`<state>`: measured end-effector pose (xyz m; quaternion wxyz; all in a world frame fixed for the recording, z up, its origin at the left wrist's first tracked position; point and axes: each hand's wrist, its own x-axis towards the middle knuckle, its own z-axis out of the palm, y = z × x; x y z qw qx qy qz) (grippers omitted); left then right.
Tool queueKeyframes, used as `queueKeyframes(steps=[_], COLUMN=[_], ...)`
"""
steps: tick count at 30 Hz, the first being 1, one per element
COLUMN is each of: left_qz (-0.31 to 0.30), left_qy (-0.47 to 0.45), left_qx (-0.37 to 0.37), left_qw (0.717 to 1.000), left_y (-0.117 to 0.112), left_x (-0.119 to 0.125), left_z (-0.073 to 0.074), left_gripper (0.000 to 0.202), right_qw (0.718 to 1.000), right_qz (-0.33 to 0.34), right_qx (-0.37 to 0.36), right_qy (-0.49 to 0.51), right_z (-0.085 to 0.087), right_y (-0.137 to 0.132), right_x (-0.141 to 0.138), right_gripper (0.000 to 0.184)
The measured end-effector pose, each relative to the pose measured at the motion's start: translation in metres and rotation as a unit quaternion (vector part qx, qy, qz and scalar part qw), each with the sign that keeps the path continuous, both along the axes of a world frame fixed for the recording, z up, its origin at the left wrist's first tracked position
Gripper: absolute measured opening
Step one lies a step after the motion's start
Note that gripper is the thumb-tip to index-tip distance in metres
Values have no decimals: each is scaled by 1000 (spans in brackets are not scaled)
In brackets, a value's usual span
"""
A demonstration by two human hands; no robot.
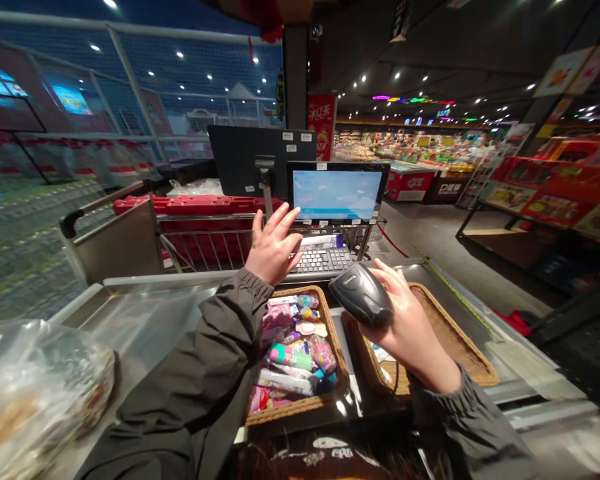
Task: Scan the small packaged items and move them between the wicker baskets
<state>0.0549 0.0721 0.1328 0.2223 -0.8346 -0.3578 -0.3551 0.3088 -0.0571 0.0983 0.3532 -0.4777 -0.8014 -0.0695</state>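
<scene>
My right hand (411, 327) is wrapped round a black handheld barcode scanner (363, 293), its head tilted up and to the left above the right-hand basket. My left hand (275, 245) is raised with its fingers spread and holds nothing. It hovers at the left end of a keyboard (325, 261), in front of a lit monitor (337, 192); whether it touches the keys I cannot tell. A white tube-like package with a purple end (325, 241) lies behind the keyboard. Below my left wrist, a wicker basket (336, 333) holds many small colourful packages.
A second wicker basket (457, 347) with a few small items sits on the right. Clear plastic bags (35, 387) of goods lie at lower left on the metal counter (145, 303). A dark second screen (253, 160) and a shopping cart (205, 243) stand behind.
</scene>
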Motion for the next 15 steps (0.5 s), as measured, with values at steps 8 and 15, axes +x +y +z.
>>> queueKeyframes(steps=[8,15], left_qz=[15,62], left_qy=[9,30], left_qx=[-79,-165], left_qw=[997,984], left_y=[-11,-28], left_x=[-28,-67], left_z=[-21,-71], left_gripper=[14,13], right_qw=[999,995], right_qz=[27,67], right_qx=[-32,-80], right_qy=[-7,-1], right_z=[-8,-29], right_y=[4,12], right_x=[-12,-25], right_gripper=[48,44])
